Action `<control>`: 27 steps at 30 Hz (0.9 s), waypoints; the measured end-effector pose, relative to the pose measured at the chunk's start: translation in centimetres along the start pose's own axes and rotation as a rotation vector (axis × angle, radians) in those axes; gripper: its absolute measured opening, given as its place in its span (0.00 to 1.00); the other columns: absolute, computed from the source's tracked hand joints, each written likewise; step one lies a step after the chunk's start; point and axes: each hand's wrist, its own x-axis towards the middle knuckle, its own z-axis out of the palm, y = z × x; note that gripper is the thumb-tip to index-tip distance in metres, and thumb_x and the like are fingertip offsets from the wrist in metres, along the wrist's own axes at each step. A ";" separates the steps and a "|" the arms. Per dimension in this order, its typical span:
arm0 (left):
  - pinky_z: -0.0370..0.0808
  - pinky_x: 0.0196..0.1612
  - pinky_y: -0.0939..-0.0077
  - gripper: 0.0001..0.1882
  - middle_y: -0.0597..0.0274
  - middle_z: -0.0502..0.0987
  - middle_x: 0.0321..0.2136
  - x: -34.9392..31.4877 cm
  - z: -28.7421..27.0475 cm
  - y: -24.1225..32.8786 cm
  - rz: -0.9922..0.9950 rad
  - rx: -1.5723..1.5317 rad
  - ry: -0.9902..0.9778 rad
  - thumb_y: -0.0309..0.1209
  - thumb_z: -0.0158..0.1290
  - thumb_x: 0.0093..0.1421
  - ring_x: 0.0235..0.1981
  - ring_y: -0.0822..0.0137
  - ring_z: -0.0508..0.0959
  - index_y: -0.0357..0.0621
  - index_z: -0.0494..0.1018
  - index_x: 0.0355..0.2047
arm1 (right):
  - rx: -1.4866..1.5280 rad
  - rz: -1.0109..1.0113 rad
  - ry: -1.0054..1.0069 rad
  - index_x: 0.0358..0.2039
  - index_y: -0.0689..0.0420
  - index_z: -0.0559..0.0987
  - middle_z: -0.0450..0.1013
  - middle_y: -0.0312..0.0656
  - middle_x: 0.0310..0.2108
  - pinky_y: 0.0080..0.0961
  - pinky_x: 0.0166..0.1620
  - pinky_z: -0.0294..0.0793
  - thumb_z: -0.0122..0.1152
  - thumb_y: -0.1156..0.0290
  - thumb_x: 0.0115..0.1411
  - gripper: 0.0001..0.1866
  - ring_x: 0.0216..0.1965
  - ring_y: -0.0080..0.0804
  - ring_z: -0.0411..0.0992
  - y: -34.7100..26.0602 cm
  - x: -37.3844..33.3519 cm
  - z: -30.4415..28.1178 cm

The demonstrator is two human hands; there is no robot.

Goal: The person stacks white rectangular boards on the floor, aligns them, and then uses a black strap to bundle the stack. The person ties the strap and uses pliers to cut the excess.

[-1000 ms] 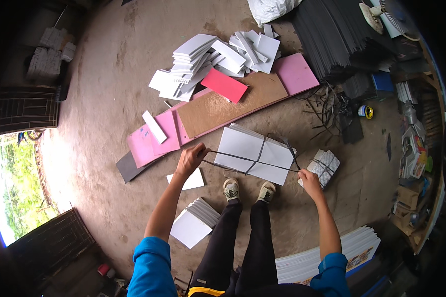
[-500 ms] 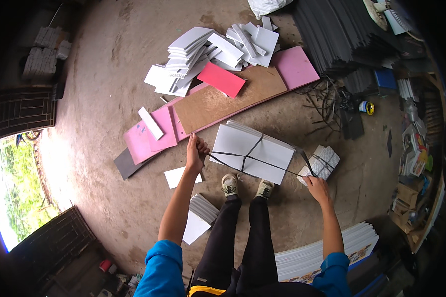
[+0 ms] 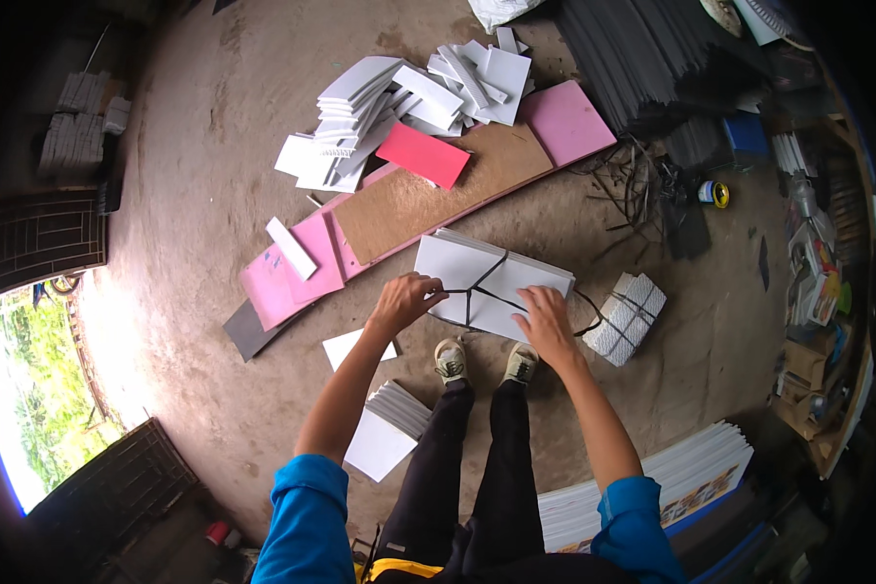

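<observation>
A stack of white boards point(image 3: 438, 261) lies on the floor in front of my feet, with black strap point(image 3: 487, 270) crossing its top. At the stack's left edge, my left hand point(image 3: 404, 302) is closed in a pinch on a length of the strap. My right hand point(image 3: 552, 326) rests over the right part of the top board, thumb and fingers apart, its fingertips close to a strap line. From the stack's right side a loose length of strap curves toward a smaller strapped white bundle point(image 3: 625, 326).
Beyond the stack lie a brown board point(image 3: 380, 219) on pink sheets point(image 3: 569, 122), a red sheet point(image 3: 423, 156) and a heap of white pieces point(image 3: 360, 92). More white boards point(image 3: 384, 443) lie by my left leg. Strap scraps point(image 3: 618, 195) and a yellow-rimmed tin point(image 3: 713, 194) are at right.
Both hands have come inward over the stack from its sides. The right hand has let go of the strap by the small bundle, and the strap there now hangs slack.
</observation>
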 end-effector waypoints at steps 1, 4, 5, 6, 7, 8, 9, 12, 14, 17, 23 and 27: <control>0.70 0.25 0.67 0.11 0.62 0.72 0.16 0.3 -0.1 0.4 0.001 -0.024 0.023 0.41 0.54 0.51 0.23 0.59 0.74 0.47 0.73 0.23 | -0.017 -0.013 0.004 0.42 0.60 0.69 0.65 0.43 0.40 0.39 0.50 0.57 0.59 0.65 0.50 0.20 0.46 0.40 0.61 -1.1 0.7 1.4; 0.69 0.27 0.66 0.13 0.60 0.71 0.17 0.8 -0.4 1.5 -0.061 -0.024 -0.022 0.41 0.54 0.52 0.24 0.57 0.73 0.44 0.72 0.21 | -0.101 0.046 -0.115 0.36 0.58 0.70 0.69 0.40 0.35 0.39 0.48 0.57 0.57 0.67 0.51 0.13 0.41 0.35 0.66 -2.2 2.4 3.2; 0.69 0.28 0.66 0.13 0.59 0.71 0.17 0.9 -0.3 1.5 -0.058 -0.055 0.008 0.40 0.53 0.53 0.24 0.57 0.73 0.44 0.72 0.21 | -0.135 0.083 -0.180 0.34 0.57 0.71 0.71 0.39 0.32 0.38 0.48 0.57 0.56 0.68 0.52 0.10 0.39 0.34 0.67 -2.4 2.6 3.6; 0.69 0.28 0.65 0.13 0.58 0.71 0.17 1.0 -0.1 1.6 -0.053 -0.086 0.038 0.40 0.53 0.53 0.25 0.57 0.72 0.43 0.72 0.21 | -0.083 0.091 -0.161 0.32 0.57 0.71 0.72 0.39 0.30 0.38 0.46 0.59 0.54 0.69 0.52 0.08 0.36 0.35 0.69 -2.5 2.6 3.8; 0.68 0.29 0.65 0.13 0.58 0.71 0.18 1.1 0.1 1.7 -0.046 -0.118 0.073 0.39 0.52 0.53 0.25 0.57 0.72 0.42 0.71 0.21 | -0.036 0.096 -0.140 0.30 0.57 0.71 0.73 0.39 0.27 0.37 0.44 0.61 0.52 0.71 0.53 0.05 0.33 0.35 0.70 -2.3 2.6 3.8; 0.68 0.30 0.65 0.13 0.57 0.71 0.19 1.2 0.4 2.0 -0.052 -0.139 0.073 0.39 0.52 0.54 0.26 0.57 0.71 0.41 0.71 0.21 | 0.010 0.102 -0.119 0.28 0.56 0.71 0.73 0.39 0.25 0.37 0.42 0.62 0.51 0.72 0.53 0.03 0.30 0.36 0.72 -2.1 2.4 3.8; 0.68 0.31 0.65 0.13 0.57 0.70 0.19 1.3 0.8 2.3 -0.056 -0.160 0.072 0.38 0.52 0.54 0.27 0.57 0.71 0.41 0.71 0.22 | 0.000 0.120 -0.103 0.28 0.57 0.71 0.73 0.40 0.24 0.36 0.40 0.64 0.49 0.73 0.53 0.03 0.28 0.37 0.72 -1.8 2.0 3.7; 0.67 0.33 0.64 0.13 0.56 0.69 0.20 1.2 2.0 2.1 -0.033 -0.203 0.080 0.36 0.52 0.54 0.27 0.56 0.70 0.39 0.70 0.22 | -0.036 0.141 -0.089 0.28 0.58 0.71 0.73 0.43 0.21 0.35 0.33 0.67 0.47 0.75 0.54 0.04 0.23 0.41 0.72 -1.0 0.8 3.1; 0.67 0.33 0.64 0.12 0.56 0.69 0.20 1.3 2.7 1.7 0.008 -0.227 0.082 0.36 0.52 0.54 0.27 0.56 0.70 0.39 0.69 0.21 | -0.067 0.120 -0.106 0.28 0.58 0.71 0.72 0.44 0.20 0.35 0.28 0.67 0.47 0.75 0.53 0.04 0.22 0.42 0.72 -0.5 0.2 2.7; 0.66 0.32 0.64 0.12 0.55 0.69 0.20 1.6 3.5 1.4 0.016 -0.239 0.129 0.35 0.51 0.54 0.27 0.55 0.69 0.38 0.69 0.21 | -0.099 0.134 -0.109 0.27 0.58 0.70 0.72 0.45 0.20 0.35 0.29 0.68 0.47 0.75 0.54 0.03 0.22 0.42 0.72 -0.5 0.3 2.6; 0.67 0.32 0.64 0.12 0.54 0.68 0.21 1.8 3.7 0.7 -0.011 -0.193 0.133 0.35 0.51 0.54 0.27 0.55 0.70 0.38 0.68 0.21 | -0.081 0.161 -0.059 0.27 0.58 0.71 0.72 0.47 0.18 0.41 0.27 0.69 0.48 0.71 0.54 0.05 0.21 0.47 0.72 0.8 -0.1 3.1; 0.67 0.32 0.64 0.12 0.57 0.68 0.22 2.4 2.9 -0.3 0.089 -0.139 0.051 0.36 0.51 0.54 0.29 0.57 0.70 0.40 0.69 0.23 | -0.071 0.210 -0.069 0.27 0.57 0.71 0.71 0.48 0.15 0.43 0.26 0.69 0.49 0.69 0.55 0.06 0.21 0.49 0.72 1.5 -1.0 3.4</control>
